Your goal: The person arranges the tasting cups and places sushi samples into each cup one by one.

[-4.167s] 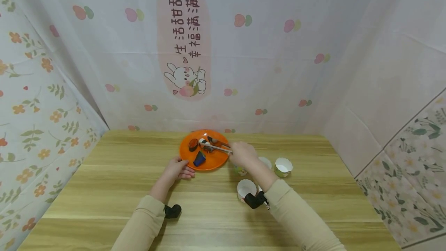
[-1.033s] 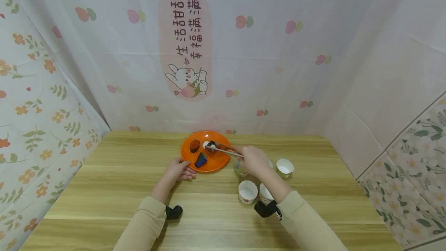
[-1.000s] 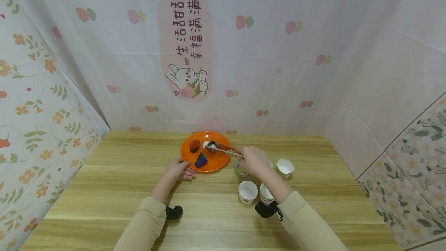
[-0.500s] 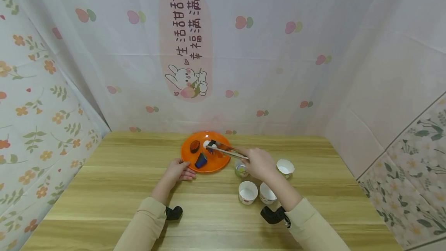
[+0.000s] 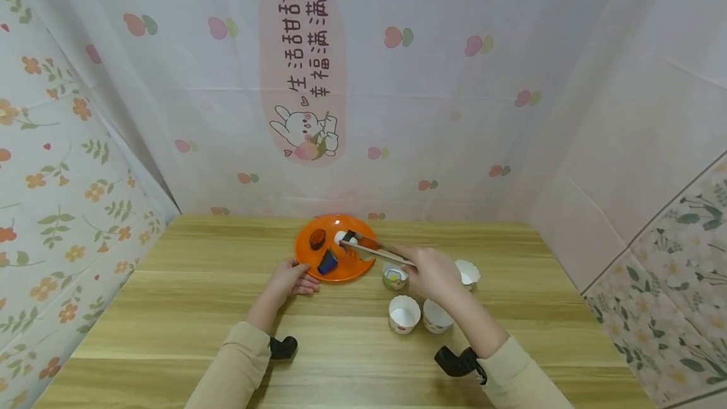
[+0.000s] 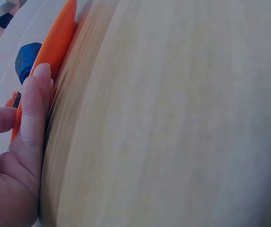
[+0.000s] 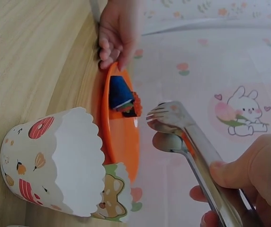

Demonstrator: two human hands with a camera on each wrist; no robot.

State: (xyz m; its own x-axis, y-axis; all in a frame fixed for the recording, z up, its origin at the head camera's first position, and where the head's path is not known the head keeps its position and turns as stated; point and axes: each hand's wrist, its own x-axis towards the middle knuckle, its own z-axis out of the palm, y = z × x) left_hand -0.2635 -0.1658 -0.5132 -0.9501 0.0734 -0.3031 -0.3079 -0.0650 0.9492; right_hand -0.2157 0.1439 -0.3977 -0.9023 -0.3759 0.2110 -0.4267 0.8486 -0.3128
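My left hand (image 5: 289,279) pinches the near left rim of an orange plate (image 5: 354,268); its thumb lies above the rim, its fingers beneath, as the left wrist view shows. My right hand (image 5: 434,273) grips metal tongs (image 7: 199,142). At the tongs' tips, over the plate's right half, is a white toy sushi piece with a black band (image 5: 341,237); in the right wrist view the tips largely hide it. On the plate lie a dark blue cone-shaped piece (image 5: 327,261) and a round red-topped sushi piece (image 5: 317,239).
Several scalloped paper cups stand right of the plate: a front left cup (image 5: 404,314), a front right cup (image 5: 437,316), a green-patterned cup (image 5: 394,277) and one partly behind my right hand (image 5: 468,274). A printed curtain (image 5: 454,144) hangs behind the table.
The tongs have closed in around the white-and-black sushi piece, which has shifted slightly right. My right hand has drawn back to the right, uncovering more of the cups. My left hand stays put.
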